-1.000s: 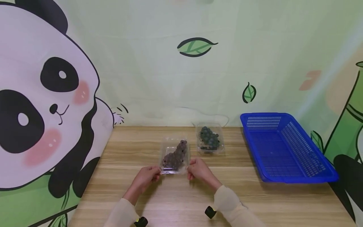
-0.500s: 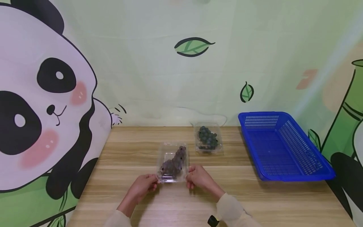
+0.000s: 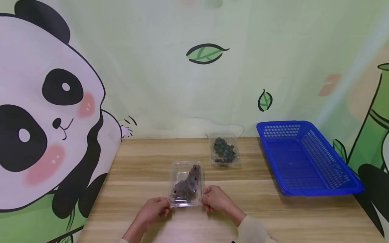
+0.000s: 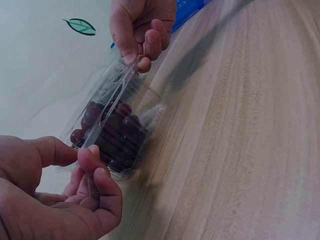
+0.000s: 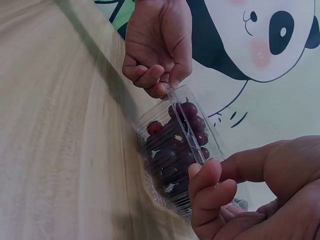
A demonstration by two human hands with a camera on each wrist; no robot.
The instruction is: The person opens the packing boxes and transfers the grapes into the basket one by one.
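A clear plastic clamshell box (image 3: 177,172) with a bunch of purplish-red grapes (image 3: 186,185) inside is low over the wooden table. My left hand (image 3: 153,210) pinches the rim at its near left corner between thumb and fingers. At the near right corner my right hand (image 3: 218,199) pinches the same rim. Both wrist views show the rim of the box (image 4: 107,110) running from one hand to the other, with the dark grapes (image 5: 172,155) behind the ribbed wall. Behind it on the table sits a second clear box (image 3: 214,160) holding dark green-black grapes (image 3: 224,150).
A blue plastic basket (image 3: 279,182) with perforated walls stands on the right side of the wooden table (image 3: 136,168). Behind the table hangs a light green backdrop (image 3: 158,84) printed with a panda and leaves.
Both hands have drawn the box of purplish-red grapes nearer to the person, keeping their pinch on its corners. The second box and the basket stay in place; the camera view shifts slightly.
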